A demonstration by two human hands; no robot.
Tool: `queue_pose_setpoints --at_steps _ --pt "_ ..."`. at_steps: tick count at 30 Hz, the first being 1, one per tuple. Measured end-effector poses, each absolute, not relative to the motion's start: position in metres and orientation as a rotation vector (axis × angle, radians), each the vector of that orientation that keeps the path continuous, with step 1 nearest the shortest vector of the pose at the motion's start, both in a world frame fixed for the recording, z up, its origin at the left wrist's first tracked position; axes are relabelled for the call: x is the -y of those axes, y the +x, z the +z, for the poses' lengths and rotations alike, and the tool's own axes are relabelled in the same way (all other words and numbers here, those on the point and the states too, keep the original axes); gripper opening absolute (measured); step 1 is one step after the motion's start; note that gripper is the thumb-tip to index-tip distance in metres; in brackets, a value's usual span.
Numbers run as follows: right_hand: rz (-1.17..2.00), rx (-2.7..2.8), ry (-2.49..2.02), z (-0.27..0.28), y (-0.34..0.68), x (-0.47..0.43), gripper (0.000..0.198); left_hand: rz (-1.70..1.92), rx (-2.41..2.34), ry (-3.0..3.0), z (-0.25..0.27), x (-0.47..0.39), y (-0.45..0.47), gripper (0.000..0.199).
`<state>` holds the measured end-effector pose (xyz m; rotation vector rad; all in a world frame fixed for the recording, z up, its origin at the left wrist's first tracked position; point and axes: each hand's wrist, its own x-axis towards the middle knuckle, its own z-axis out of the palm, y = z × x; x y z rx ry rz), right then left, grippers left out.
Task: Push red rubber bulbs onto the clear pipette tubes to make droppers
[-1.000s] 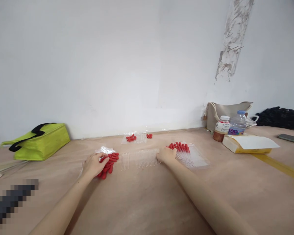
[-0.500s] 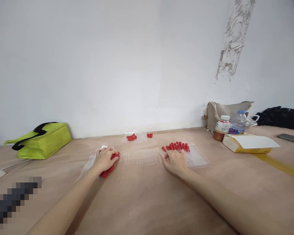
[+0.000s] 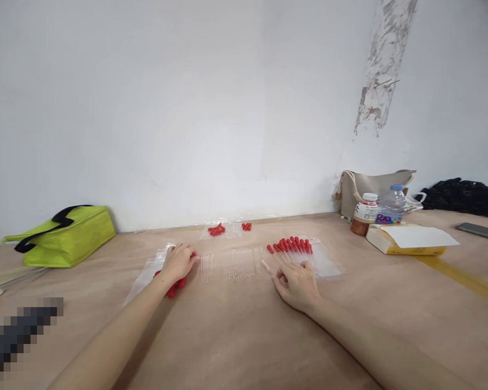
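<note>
Fingers of our right hand (image 3: 296, 286) now pinch one slim, clear, glassy tube (image 3: 267, 266), pulled back from the fanned red-bulbed droppers (image 3: 296, 242).
That leaves the tube in hand, apart from the row of thin transparent tubes (image 3: 241, 264); our left hand (image 3: 179, 264) has shifted right over the smooth, rounded, rubbery-looking red bulbs (image 3: 171, 292), fingers bent, though we cannot tell whether they grip any, beside a crinkled clear plastic bag (image 3: 141, 279).

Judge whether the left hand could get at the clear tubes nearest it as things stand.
Probably yes: the left hand is just beside those clear tubes, and nothing visible stands between them. The red bulbs showing beside its wrist lie off that path.
</note>
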<state>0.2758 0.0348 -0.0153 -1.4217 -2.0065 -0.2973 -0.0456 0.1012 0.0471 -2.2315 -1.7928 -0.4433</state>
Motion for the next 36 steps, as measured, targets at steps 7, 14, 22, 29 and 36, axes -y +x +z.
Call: queue_pose_setpoints --at_steps 7,14,22,29,36 --pt "-0.362 1.987 -1.287 -0.019 0.275 -0.035 0.017 -1.202 1.660 -2.551 0.028 -0.044 -0.006 0.019" --pt "-0.319 2.075 -1.146 -0.015 0.271 -0.029 0.015 -1.677 1.669 -2.966 -0.010 -0.020 0.021 0.023" --pt "-0.168 2.171 -0.894 -0.021 0.250 -0.026 0.016 -1.725 1.738 -3.036 -0.015 -0.021 0.025 0.017" --pt "-0.190 2.176 -0.838 -0.020 0.249 -0.024 0.019 -1.680 1.771 -3.052 -0.013 -0.019 0.027 0.032" --pt "-0.179 2.212 -0.833 -0.018 0.249 -0.023 0.020 -1.401 1.703 -3.053 -0.010 -0.016 0.028 0.028"
